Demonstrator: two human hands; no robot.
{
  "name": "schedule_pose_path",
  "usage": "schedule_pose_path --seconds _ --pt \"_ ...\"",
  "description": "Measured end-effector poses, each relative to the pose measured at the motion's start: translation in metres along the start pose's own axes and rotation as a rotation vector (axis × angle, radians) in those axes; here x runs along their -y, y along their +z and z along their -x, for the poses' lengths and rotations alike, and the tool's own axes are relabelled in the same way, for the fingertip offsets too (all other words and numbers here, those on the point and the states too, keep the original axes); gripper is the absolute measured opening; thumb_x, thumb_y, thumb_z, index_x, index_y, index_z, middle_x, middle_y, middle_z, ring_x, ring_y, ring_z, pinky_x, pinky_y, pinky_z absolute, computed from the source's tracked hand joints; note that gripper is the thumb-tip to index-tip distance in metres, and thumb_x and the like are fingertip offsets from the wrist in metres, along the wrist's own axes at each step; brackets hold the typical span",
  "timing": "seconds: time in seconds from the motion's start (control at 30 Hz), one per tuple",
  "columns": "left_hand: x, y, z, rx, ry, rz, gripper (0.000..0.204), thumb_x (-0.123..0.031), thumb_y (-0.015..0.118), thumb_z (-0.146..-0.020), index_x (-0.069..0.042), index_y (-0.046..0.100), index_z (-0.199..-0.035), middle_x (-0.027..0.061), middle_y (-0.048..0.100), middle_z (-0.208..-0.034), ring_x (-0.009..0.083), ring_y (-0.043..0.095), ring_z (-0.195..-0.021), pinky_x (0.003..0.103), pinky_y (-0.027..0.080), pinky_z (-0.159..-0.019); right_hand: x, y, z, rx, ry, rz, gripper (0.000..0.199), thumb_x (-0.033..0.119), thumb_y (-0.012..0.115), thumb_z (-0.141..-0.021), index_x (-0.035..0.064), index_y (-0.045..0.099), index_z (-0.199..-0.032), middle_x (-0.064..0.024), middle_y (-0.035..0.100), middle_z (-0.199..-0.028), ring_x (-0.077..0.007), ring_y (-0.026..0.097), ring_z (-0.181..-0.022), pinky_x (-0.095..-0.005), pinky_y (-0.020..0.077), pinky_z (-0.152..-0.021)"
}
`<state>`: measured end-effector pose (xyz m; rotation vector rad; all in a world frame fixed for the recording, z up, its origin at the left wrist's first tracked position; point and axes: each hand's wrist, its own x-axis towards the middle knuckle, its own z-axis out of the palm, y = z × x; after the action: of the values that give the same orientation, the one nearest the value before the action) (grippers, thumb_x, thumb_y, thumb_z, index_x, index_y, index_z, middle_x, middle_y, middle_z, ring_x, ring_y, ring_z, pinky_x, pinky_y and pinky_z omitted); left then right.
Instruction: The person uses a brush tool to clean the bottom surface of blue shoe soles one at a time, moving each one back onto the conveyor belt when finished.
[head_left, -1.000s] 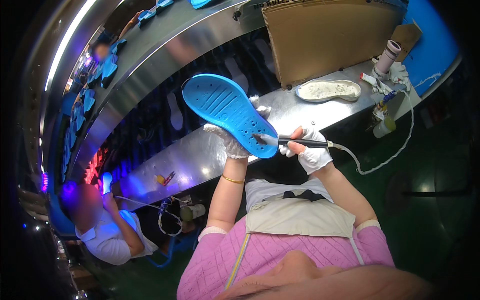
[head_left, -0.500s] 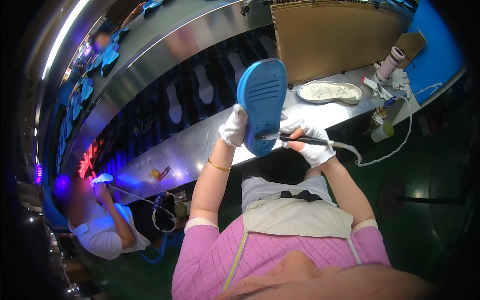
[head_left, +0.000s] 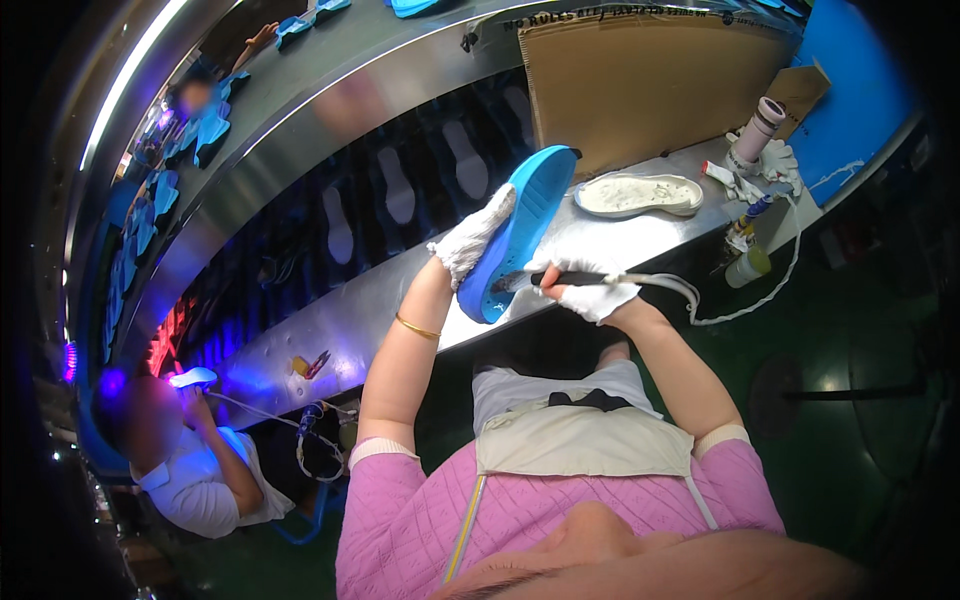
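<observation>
My gloved left hand is closed around the left side of a blue shoe sole, which stands tilted above the metal bench. In my gloved right hand is a black-handled brush, held between bared fingertips and thumb. Its bristles touch the inner face of the sole near the lower end. A pale hose runs from the back of the handle off to the right. Beyond my right hand a white sole lies on the bench, hollow side up.
A cardboard sheet stands behind the metal bench. At right are a pink cylinder, white gloves and a green-lidded jar. A conveyor carries blue pieces. Another person works at left.
The blue sole has turned and tilted, its top leaning right and its side wall showing more. The brush and my right hand have shifted slightly left. The view has also moved a little.
</observation>
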<state>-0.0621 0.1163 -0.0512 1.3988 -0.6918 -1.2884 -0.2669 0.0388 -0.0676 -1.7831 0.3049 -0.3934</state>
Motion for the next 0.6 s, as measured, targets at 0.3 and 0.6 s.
schedule_pose_path --seconds 0.3,0.6 --pt "0.002 -0.006 -0.001 -0.007 -0.027 -0.014 0.087 -0.070 0.054 -0.083 -0.006 0.042 -0.141 0.0184 0.058 -0.121 0.0279 0.060 -0.100 0.039 0.053 -0.082 0.004 -0.020 -0.009 0.027 0.018 -0.238 0.012 -0.003 0.070 -0.077 0.0060 0.064 -0.083 -0.0070 0.064 -0.087 -0.0156 0.061 -0.082 -0.0281 0.0503 -0.077" --pt "0.003 -0.015 0.030 -0.021 0.476 0.343 0.083 -0.072 0.045 -0.085 -0.004 0.045 -0.134 0.0156 0.058 -0.120 0.0260 0.061 -0.105 0.041 0.053 -0.090 0.019 -0.044 0.003 -0.006 0.002 -0.305 0.013 0.001 0.072 -0.079 0.0058 0.064 -0.088 -0.0066 0.066 -0.086 -0.0129 0.062 -0.082 -0.0250 0.0494 -0.075"
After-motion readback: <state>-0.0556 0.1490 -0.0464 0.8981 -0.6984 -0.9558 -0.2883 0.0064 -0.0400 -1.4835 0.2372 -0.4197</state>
